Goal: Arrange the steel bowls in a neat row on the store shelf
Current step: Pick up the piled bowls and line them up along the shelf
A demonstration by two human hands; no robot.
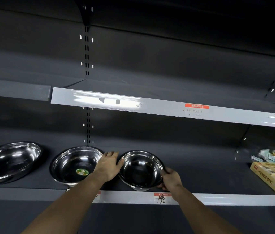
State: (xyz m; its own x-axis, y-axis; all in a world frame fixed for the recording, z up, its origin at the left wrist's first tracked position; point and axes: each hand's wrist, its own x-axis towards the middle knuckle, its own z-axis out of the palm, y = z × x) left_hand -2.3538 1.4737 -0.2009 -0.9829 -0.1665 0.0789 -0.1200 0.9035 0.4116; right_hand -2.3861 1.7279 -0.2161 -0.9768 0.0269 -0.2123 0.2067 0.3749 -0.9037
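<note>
A dark grey metal store shelf [201,174] runs across the view, fronted by a pale grey glossy price rail [234,199] carrying a red-and-white price tag with handwritten marks [162,198]. Above it hangs a second shelf with a shiny pale grey front edge [133,105] bearing a red-topped price label [196,110]; behind both stands a matt dark back panel with a slotted upright [87,53].

Three round, polished steel bowls sit open side up in a rough line along the lower shelf. The wide shallow steel bowl at the left [10,162] is tilted on the shelf; the middle steel bowl with a green and orange sticker inside [76,165] stands just beside the smaller, deeper steel bowl [141,170], which tips slightly forward near the front edge.

The left hand [109,165] lies between the middle and smaller bowls, fingers stretched out fairly straight, thumb touching the smaller bowl's left rim. The right hand [170,180] curls round that bowl's right rim and lower side, gripping it.

At the far right sits a yellow cardboard box of small packets [271,178], with pale green and yellow wrapped packets [273,155] piled behind it.
</note>
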